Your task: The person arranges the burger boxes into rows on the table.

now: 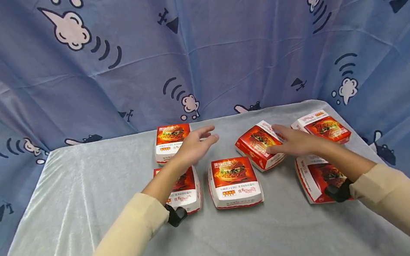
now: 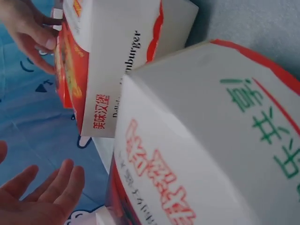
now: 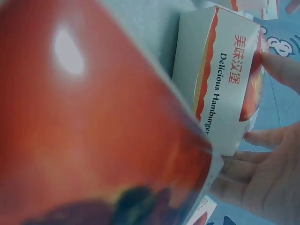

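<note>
The right grip (image 1: pixel 296 139) clamps a slanted box (image 1: pixel 256 143) right of centre as the left grip (image 1: pixel 197 145) hovers empty, fingers apart, with the squaring-up seemingly half done: three boxes (image 1: pixel 235 183) sit straight at centre-left, while two askew boxes (image 1: pixel 327 127) at far right appear undone.

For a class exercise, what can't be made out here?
Head view: part of the front-left box, behind the left forearm.
Head view: part of the front-right box, behind the right forearm.
Head view: part of the turned box, under the right hand.
Left wrist view: part of the left hand, beyond the edge.
Right wrist view: print on the near box, blurred.
</note>
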Tool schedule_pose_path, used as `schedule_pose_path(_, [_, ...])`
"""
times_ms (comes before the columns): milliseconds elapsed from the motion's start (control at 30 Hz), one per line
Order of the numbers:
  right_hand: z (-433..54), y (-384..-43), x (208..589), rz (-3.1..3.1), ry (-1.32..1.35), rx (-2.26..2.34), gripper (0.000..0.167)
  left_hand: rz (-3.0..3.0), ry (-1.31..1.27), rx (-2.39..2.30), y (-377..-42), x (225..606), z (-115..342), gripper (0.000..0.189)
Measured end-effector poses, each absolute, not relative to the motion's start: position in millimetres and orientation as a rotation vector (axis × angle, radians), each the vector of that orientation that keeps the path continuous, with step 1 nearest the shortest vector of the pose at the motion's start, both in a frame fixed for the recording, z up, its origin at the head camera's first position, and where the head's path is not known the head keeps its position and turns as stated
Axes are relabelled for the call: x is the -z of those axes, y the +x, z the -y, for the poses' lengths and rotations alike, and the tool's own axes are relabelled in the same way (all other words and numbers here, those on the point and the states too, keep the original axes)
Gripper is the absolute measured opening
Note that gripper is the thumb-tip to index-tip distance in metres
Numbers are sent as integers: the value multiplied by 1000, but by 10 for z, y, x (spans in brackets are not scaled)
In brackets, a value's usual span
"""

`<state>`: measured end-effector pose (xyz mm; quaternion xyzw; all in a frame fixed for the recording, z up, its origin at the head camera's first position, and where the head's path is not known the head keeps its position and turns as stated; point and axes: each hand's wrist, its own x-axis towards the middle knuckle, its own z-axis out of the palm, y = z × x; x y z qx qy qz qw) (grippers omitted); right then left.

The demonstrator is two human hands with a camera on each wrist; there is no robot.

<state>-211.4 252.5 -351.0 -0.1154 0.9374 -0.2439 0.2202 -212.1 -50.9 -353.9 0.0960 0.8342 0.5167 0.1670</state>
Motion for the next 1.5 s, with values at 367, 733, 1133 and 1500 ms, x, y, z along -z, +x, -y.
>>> schedule_pose_path(367, [-2321,-2285,3477,-2594,-263,591,94,-2432,340,-1393,-2181,3548,450,50])
schedule_pose_path(733, [-2132,-2387,3492,-2606,-258,587,92,-2427,387,-1313,-2268,3549,399,53])
schedule_pose_path(1133, [-2020,-2502,3543,-2641,-231,637,88,-2407,534,-1099,-2249,3586,322,61])
schedule_pose_path(1500, [-1960,-2507,3502,-2649,-232,613,90,-2349,640,-970,-2191,3621,301,34])
